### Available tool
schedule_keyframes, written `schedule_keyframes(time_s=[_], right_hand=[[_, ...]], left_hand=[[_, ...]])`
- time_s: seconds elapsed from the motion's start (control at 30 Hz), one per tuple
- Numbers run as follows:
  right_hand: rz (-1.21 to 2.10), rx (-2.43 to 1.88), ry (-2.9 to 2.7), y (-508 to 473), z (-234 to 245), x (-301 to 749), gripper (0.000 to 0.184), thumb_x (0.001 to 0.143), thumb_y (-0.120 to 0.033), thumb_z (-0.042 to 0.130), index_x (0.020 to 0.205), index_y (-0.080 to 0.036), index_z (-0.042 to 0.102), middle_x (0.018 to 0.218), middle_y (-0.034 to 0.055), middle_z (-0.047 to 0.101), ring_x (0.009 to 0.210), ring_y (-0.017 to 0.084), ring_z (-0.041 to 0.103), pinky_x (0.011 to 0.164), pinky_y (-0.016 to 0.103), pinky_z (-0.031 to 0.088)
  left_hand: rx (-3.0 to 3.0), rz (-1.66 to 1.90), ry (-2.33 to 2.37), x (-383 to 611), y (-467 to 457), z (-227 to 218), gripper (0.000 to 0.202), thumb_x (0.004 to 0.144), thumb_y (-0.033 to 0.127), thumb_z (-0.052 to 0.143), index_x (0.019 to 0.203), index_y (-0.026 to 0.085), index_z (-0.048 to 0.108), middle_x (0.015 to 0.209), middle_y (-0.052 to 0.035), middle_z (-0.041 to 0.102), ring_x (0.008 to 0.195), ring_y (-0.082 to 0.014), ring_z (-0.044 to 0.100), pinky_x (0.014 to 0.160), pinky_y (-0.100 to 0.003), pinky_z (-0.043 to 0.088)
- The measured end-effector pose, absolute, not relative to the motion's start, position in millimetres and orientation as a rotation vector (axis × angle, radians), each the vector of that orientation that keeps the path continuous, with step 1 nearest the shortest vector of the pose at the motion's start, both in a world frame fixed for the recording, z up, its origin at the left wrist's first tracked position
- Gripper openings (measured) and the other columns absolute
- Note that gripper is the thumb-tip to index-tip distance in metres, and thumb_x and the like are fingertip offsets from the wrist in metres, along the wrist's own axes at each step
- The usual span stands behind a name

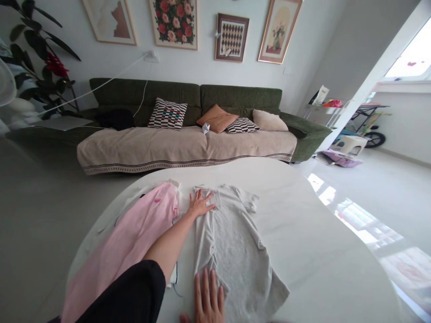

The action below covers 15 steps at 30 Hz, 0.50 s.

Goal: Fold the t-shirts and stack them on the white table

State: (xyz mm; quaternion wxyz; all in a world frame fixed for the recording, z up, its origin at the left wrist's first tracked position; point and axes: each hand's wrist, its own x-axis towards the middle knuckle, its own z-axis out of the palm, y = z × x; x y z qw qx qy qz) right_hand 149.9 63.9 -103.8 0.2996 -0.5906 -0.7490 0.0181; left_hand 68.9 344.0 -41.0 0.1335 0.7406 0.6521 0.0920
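A light grey T-shirt lies on the white table. Its left side is folded inward, with creases down the fold, and one short sleeve points out to the right. My left hand presses on the shirt near the collar, fingers spread. Close to the table's near edge, my right hand rests flat on the folded side near the hem, fingers stretched out. Left of the shirt lies a pink garment, partly covered by my left forearm and black sleeve.
White cloth shows around the pink garment. Behind the table stands a green sofa with a beige cover and several cushions. A white stool and a pink bag-like item are on the floor at right.
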Motion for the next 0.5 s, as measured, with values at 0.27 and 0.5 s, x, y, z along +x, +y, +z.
schedule_keyframes(time_s=[0.27,0.5], right_hand=[[0.030,-1.770,-1.594,92.8,-63.0,299.8,0.036,0.079,-0.040,0.042,0.103,-0.017,0.057,0.103,0.0122,0.061,0.095,0.026,0.056,0.080,0.038,0.045],[0.539,-2.007,-1.419,208.1,-47.5,396.9,0.032,0.075,-0.035,0.039,0.092,-0.016,0.058,0.082,0.0074,0.066,0.074,0.018,0.062,0.068,0.027,0.043]], left_hand=[[2.148,0.577,1.844,115.8,280.3,-18.5,0.049,0.080,0.036,0.045,0.126,0.020,0.041,0.136,-0.0128,0.033,0.128,-0.0306,0.020,0.101,-0.050,0.018],[2.089,0.543,1.091,215.4,128.3,-30.7,0.041,0.075,0.041,0.049,0.113,0.026,0.050,0.108,-0.0090,0.051,0.099,-0.0258,0.047,0.086,-0.041,0.040]])
